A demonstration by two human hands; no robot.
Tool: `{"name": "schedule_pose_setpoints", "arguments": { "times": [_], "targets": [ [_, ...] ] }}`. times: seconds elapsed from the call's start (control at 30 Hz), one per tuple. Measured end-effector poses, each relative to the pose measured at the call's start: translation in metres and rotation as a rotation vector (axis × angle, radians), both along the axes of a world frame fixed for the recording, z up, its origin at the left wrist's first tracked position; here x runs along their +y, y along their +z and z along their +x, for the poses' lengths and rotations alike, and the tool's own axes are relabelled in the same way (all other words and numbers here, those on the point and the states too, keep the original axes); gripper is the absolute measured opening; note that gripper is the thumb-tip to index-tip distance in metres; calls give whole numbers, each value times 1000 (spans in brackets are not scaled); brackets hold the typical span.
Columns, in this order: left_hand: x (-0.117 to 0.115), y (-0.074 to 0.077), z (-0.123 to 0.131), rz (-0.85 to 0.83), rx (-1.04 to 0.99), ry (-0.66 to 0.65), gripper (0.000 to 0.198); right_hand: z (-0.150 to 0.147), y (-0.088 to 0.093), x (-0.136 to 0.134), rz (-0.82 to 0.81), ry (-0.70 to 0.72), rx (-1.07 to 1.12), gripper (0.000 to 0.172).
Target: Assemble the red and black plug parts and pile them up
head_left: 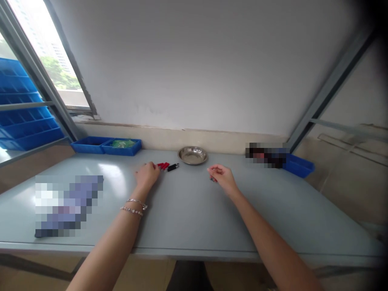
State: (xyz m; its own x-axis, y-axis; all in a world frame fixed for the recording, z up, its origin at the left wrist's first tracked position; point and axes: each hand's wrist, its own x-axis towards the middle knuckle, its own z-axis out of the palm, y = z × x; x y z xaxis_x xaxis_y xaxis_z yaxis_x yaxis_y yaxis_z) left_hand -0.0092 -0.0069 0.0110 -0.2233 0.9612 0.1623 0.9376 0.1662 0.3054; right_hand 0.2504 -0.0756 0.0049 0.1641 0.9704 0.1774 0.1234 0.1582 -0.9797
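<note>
My left hand (148, 174) rests low over the table, its fingers bent inward and partly hidden behind the back of the hand. Against its fingertips lie several short red pieces (164, 166), too small to name. Just right of these are black pieces (172, 167) with shiny metal ends. My right hand (222, 177) is held above the table with fingers curled and pinched together. Something small and dark shows under those fingers, but its kind cannot be made out. Between and beyond both hands stands a round, shallow metal bowl (193, 157).
Two blue bins (123, 150) sit at the back left, one holding green and white packets. Another blue bin (300, 165) is at the back right beside a blurred-out object. A pixelated bluish item (72, 206) lies on the left of the grey table (194, 218). Metal posts flank both sides.
</note>
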Motion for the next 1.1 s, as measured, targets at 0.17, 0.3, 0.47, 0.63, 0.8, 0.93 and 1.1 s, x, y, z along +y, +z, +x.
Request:
{"name": "schedule_pose_setpoints", "arguments": {
  "times": [0.17, 0.3, 0.47, 0.63, 0.8, 0.93, 1.1],
  "targets": [
    [0, 0, 0, -51, -20, -19, 32, -1, 0, 0, 9, 1, -14, 26],
    [0, 0, 1, -56, -27, -23, 32, 0, 0, -1, -9, 15, -14, 22],
    [1, -2, 2, -40, -33, -22, 32, 2, -2, 1, -15, -2, -22, 26],
    [0, -2, 2, -29, -27, -25, 31, 5, -7, 5, -18, -42, -55, 32],
    [-2, 0, 4, -21, -28, -29, 30, 8, -10, 7, 100, -77, -222, 25],
    [-4, 2, 5, 1, -27, -43, 29, 10, -8, 5, 179, -151, -323, 18],
    [-4, 1, 7, 19, -29, -59, 29, 14, -9, 7, 188, -186, -357, 18]
  ]
}}
